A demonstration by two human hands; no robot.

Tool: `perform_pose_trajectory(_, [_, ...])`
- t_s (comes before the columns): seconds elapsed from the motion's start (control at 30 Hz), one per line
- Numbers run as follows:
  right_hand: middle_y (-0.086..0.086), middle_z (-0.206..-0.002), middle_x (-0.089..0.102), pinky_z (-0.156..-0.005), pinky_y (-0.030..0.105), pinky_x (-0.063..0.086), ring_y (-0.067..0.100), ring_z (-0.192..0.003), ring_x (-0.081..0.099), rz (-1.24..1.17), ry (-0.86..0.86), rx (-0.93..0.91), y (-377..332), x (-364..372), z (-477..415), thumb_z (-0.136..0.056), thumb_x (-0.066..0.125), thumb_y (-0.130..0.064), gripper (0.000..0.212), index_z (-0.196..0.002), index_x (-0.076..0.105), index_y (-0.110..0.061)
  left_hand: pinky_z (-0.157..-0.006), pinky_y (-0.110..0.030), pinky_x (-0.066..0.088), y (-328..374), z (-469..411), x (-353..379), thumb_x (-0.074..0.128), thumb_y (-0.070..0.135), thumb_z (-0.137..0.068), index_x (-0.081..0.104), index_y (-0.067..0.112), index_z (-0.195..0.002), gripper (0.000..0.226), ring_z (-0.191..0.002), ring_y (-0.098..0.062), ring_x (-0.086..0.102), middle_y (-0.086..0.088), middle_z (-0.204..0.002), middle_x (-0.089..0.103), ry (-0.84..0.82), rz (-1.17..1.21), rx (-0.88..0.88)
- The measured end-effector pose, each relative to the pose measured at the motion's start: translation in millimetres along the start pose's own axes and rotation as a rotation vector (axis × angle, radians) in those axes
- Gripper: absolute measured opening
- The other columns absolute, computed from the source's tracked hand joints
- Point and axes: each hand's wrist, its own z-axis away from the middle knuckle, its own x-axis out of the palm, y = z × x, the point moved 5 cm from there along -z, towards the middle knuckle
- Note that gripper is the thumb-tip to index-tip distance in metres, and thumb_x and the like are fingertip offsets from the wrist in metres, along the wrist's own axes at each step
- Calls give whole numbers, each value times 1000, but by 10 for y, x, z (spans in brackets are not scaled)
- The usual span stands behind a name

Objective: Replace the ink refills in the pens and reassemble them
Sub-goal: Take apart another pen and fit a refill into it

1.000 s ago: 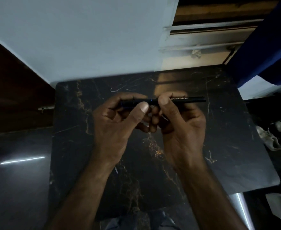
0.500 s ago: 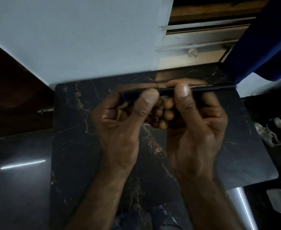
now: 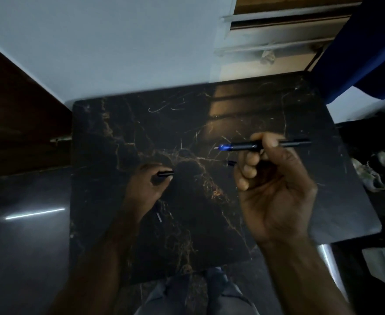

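forearms (image 3: 300, 271): bare | hands (image 3: 275, 196): bare | trousers (image 3: 229, 297): grey-blue, creased

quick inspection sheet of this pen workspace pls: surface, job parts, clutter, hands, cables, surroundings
surface: table top, dark glossy marble with gold veins
job's things: black pen, blue end pointing left, held above the table; short black piece, held apart from the pen
clutter: thin sliver lying on the table by the left wrist, too small to identify
grippers: left hand pinches the short black piece; right hand grips the black pen around its middle
cables: nothing seen
surroundings: wall behind the table; blue cloth at the far right; shoes on the floor at the right
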Motion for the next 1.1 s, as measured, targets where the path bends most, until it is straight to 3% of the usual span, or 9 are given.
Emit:
perform_pose_trajectory(0.2, [8, -67, 61, -45, 26, 48, 15, -54, 57, -93, -26, 193, 410, -73, 148, -91, 66, -10, 12, -94, 71, 0, -100, -56, 51, -312, 15, 160, 91, 22, -87, 83, 21, -107, 22, -122, -30, 64, 2, -112, 69, -153, -230, 145])
perform_pose_trajectory(0.3, [9, -69, 63, -47, 26, 48, 15, -55, 58, -96, -32, 234, 521, -119, 178, -81, 82, -17, 26, -96, 70, 1, -104, -58, 47, -342, -31, 154, 74, 42, -90, 84, 27, -109, 26, -124, -29, 64, 4, -112, 73, -161, -282, 149])
perform_pose_trajectory(0.5, [8, -68, 62, -46, 26, 48, 14, -55, 58, -49, 35, 216, 558, -204, 114, -93, 62, -9, 13, -94, 71, -1, -119, -61, 35, -226, -41, 131, 89, 23, -89, 80, 21, -124, 36, -135, -32, 61, -5, -129, 74, -209, -287, 87])
perform_pose_trajectory(0.57, [7, -69, 62, -46, 25, 48, 14, -55, 59, -33, 46, 189, 515, -188, 97, -90, 65, -12, 12, -93, 73, -3, -114, -62, 44, 24, -34, 22, 88, 11, -89, 77, 12, -128, 40, -130, -37, 64, -12, -131, 73, -141, -179, 82])
perform_pose_trajectory(0.63, [6, -70, 64, -46, 25, 49, 13, -56, 60, -16, 69, 142, 440, -167, 65, -92, 65, -11, 10, -91, 74, -6, -100, -64, 56, 356, -16, -186, 81, 3, -92, 73, 6, -130, 39, -119, -38, 71, -15, -128, 73, -44, 187, 17])
perform_pose_trajectory(0.73, [4, -71, 66, -46, 24, 49, 12, -56, 62, 36, 95, 68, 301, -108, 19, -94, 66, -12, 8, -88, 71, -10, -95, -51, 63, 1159, 33, -461, 72, 14, -100, 66, 11, -140, 41, -113, -33, 74, -12, -120, 74, -89, 678, 67])
perform_pose_trajectory(0.83, [1, -70, 67, -45, 22, 49, 10, -55, 61, 86, 69, 30, 148, 60, -30, -91, 71, -18, 9, -84, 71, -14, -87, -36, 63, 1890, 30, -673, 76, 18, -99, 70, 10, -133, 35, -99, -25, 77, -6, -107, 77, -121, 802, 235])
perform_pose_trajectory(1.0, [1, -65, 64, -40, 21, 45, 9, -49, 57, 103, 39, 5, -56, 230, -60, -94, 67, -17, 17, -77, 67, -14, -70, -30, 65, 2196, -157, -853, 78, 7, -95, 76, 7, -114, 18, -88, -12, 79, 5, -103, 78, 6, 618, 375])
perform_pose_trajectory(1.1, [0, -63, 62, -39, 20, 43, 7, -48, 56, 113, 28, 26, -125, 227, -30, -93, 64, -17, 16, -77, 67, -17, -76, -16, 58, 2308, -204, -962, 80, 8, -97, 79, 1, -112, 17, -92, -2, 74, -1, -105, 78, 54, 338, 577])
